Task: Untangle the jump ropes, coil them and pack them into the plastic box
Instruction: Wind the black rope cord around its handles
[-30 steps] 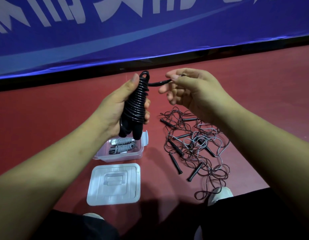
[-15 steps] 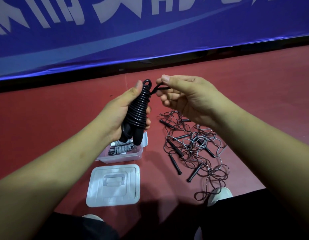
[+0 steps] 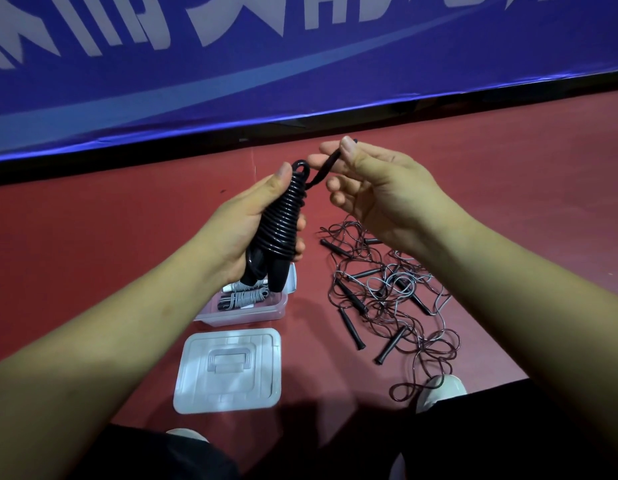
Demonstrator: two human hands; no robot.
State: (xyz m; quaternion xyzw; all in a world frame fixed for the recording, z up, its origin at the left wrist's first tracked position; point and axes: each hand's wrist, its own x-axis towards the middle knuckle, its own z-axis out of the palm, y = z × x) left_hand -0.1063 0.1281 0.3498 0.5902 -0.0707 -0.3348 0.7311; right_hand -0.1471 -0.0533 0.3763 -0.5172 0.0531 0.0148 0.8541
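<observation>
My left hand (image 3: 241, 226) grips a black jump rope (image 3: 283, 223) wound tightly round its two handles, held upright above the box. My right hand (image 3: 380, 192) pinches the rope's free end between thumb and forefinger, just up and right of the coil's top loop. Below the coil stands the clear plastic box (image 3: 245, 311) with grey coiled ropes inside. To the right on the red floor lies a tangle of thin ropes (image 3: 394, 296) with several black handles.
The box's lid (image 3: 227, 370) lies flat on the floor in front of the box. A blue banner (image 3: 300, 64) runs along the far side. My dark-clad knees and a white shoe (image 3: 439, 391) sit at the lower edge.
My right hand has lifted the rope end up and to the right, away from the coil's top loop. The left hand keeps its grip on the coil.
</observation>
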